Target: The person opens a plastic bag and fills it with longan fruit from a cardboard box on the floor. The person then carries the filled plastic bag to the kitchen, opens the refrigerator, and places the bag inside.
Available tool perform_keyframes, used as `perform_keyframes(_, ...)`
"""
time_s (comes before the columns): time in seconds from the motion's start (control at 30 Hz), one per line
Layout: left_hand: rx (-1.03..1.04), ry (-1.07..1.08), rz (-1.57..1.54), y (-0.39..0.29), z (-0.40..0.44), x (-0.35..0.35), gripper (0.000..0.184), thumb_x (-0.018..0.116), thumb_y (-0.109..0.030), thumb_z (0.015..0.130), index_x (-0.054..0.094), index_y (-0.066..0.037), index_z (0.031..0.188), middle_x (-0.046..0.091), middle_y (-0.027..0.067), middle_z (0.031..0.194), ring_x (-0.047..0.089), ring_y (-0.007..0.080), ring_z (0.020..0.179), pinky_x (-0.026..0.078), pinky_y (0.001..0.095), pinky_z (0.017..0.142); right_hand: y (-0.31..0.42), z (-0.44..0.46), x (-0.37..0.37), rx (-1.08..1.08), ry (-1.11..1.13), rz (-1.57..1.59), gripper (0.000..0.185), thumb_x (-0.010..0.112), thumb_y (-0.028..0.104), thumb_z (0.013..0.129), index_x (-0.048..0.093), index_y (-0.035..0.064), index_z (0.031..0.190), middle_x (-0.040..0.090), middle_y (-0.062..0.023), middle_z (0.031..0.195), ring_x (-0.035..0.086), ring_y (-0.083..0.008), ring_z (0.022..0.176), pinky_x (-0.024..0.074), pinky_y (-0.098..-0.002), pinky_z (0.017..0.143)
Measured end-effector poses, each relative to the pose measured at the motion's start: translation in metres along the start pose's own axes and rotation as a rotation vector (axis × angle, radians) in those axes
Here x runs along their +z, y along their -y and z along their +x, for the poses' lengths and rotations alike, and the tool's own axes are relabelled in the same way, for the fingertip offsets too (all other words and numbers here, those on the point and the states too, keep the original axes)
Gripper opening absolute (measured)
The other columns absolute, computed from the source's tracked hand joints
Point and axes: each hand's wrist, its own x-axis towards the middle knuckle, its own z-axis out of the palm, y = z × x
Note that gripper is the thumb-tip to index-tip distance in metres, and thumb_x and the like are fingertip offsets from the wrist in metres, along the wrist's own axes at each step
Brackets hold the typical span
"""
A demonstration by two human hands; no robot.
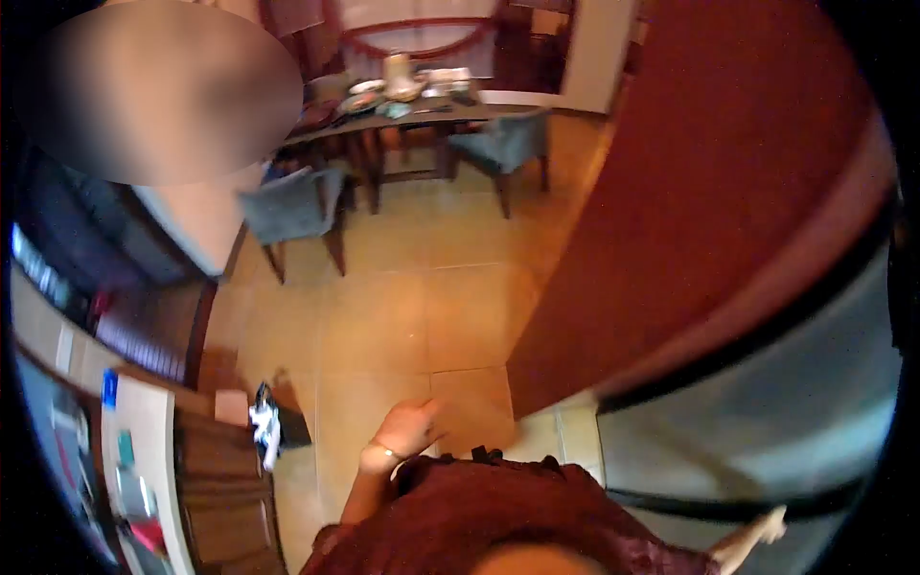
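My left hand (pixel 407 428) hangs in front of my dark red top (pixel 479 522), over the tiled floor. A band circles its wrist, its fingers are loosely stretched and slightly blurred, and I see nothing in them. My right hand (pixel 769 526) reaches out to the lower right, beside the grey refrigerator (pixel 700 441), close to the dark gap between its doors. Its fingers are small and blurred; whether they touch the door edge I cannot make out.
A dark red panel (pixel 671 211) rises on the right. Ahead stand a dining table (pixel 422 120) with dishes and two grey chairs (pixel 297 211) (pixel 508 144). On the left are a bin (pixel 292 426), wooden cabinets (pixel 225 479) and a counter (pixel 144 422). A blurred oval covers the upper left.
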Motion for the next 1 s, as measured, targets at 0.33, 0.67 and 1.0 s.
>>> perform_keyframes(0.33,0.154,0.090,-0.143,0.000,0.147,-0.005,0.025,0.056,-0.020,0.083,0.060,-0.010,0.105,0.064,0.0184,0.092,0.059,0.0377,0.086,0.048,0.0446,0.075,0.031,-0.508,0.009,-0.897,0.986,0.644,0.034,0.065,0.035,0.075,0.065,0.0051,0.091,0.062,-0.0096,0.095,0.060,-0.0224,0.084,0.0495,-0.0379,0.072)
perform_keyframes(0.67,0.428,0.356,0.004,0.089,0.411,-0.113,0.021,0.061,-0.026,0.081,0.062,-0.008,0.092,0.063,0.0148,0.083,0.060,0.0360,0.081,0.048,0.0443,0.071,0.037,-0.798,0.044,-0.861,1.785,0.196,0.028,0.060,0.030,0.083,0.062,0.0044,0.094,0.061,-0.0062,0.088,0.058,-0.0190,0.082,0.0474,-0.0338,0.070)
perform_keyframes(1.0,0.548,0.361,0.003,0.137,0.631,-0.228,0.044,0.064,-0.026,0.080,0.052,-0.010,0.119,0.060,0.0171,0.103,0.057,0.0363,0.093,0.047,0.0426,0.078,0.184,-1.002,0.142,-0.521,2.105,0.374,0.019,0.055,0.022,0.091,0.058,0.0040,0.098,0.059,-0.0030,0.079,0.055,-0.0114,0.068,0.0458,-0.0271,0.061)
